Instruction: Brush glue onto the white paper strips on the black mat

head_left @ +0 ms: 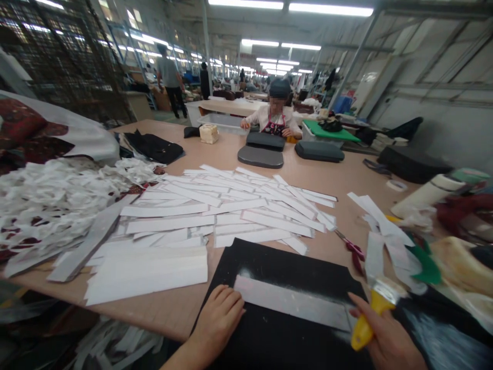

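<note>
A pale grey strip [292, 300] lies across a black sheet [285, 259] at the front of the table. My left hand [219, 318] rests on the sheet, its fingers curled together over the strip's left end; the thumb is hidden. At the strip's right end, my right hand [389, 329] is closed around a paintbrush [372, 321] with a yellow handle. The brush's pale bristles point up and right, while the thumb and a finger reach the strip. Whitish smears show on the sheet around the strip.
Loose white strips [231, 205] spread beyond the sheet, with a neat white stack [150, 275] on the left. Scissors [356, 252] lie right of the sheet. White scraps [57, 205] heap at far left. Across the table sits a person [275, 110] behind dark padded pieces [260, 156].
</note>
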`<state>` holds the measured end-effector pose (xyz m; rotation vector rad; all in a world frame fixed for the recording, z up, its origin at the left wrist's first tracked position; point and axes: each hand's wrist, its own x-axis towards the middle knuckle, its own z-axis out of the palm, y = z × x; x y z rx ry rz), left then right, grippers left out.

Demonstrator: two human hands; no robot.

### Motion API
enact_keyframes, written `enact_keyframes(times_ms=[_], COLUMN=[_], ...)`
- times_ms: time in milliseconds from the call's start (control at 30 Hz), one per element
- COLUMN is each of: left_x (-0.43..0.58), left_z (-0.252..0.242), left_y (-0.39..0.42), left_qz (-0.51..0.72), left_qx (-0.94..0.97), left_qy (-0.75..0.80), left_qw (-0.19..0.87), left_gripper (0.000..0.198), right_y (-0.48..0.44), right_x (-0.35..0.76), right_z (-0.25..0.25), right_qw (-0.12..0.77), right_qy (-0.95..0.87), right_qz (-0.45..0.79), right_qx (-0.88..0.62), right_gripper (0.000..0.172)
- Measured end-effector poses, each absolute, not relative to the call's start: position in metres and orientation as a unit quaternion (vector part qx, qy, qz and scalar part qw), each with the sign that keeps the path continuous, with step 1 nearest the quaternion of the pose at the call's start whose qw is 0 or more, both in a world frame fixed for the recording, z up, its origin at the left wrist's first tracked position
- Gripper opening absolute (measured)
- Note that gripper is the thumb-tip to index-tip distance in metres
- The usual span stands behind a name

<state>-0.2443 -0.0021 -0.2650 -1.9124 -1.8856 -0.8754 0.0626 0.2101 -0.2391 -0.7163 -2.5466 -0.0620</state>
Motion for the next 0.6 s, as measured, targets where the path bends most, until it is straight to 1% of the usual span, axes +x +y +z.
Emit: enact_keyframes(times_ms=[100,167,233,367,500,567,600], left_x=[-0.244,-0.244,-0.244,-0.245,-0.250,-0.260,-0.268], left_z=[-0.270,-0.275,-0.278,-0.276,-0.280,-0.297,-0.309], left_y=[-0.004,-0.005,-0.004,-0.002,-0.011,-0.015,-0.014], left_qz=[-0.294,-0.286,-0.279,-0.276,-0.261,-0.264,-0.278], left_qx=[-0.671,-0.671,-0.672,-0.670,-0.691,-0.726,-0.743], left_qy=[-0.660,-0.663,-0.666,-0.666,-0.644,-0.601,-0.580], left_qw=[0.165,0.167,0.168,0.177,0.200,0.205,0.186], left_gripper=[0.014,0.014,0.015,0.015,0.021,0.029,0.035], right_y=[0.190,0.176,0.164,0.144,0.145,0.161,0.171], right_x=[0.011,-0.032,-0.075,-0.134,-0.132,-0.106,-0.086], right_z=[-0.203,-0.190,-0.186,-0.195,-0.200,-0.201,-0.201], right_qw=[0.221,0.224,0.239,0.222,0.175,0.170,0.180], right_qy=[-0.955,-0.958,-0.946,-0.910,-0.889,-0.875,-0.860], right_qz=[0.025,0.076,0.155,0.290,0.333,0.336,0.336], right_qx=[-0.194,-0.164,-0.154,-0.198,-0.261,-0.305,-0.338], right_gripper=[0.037,0.029,0.022,0.019,0.015,0.015,0.015])
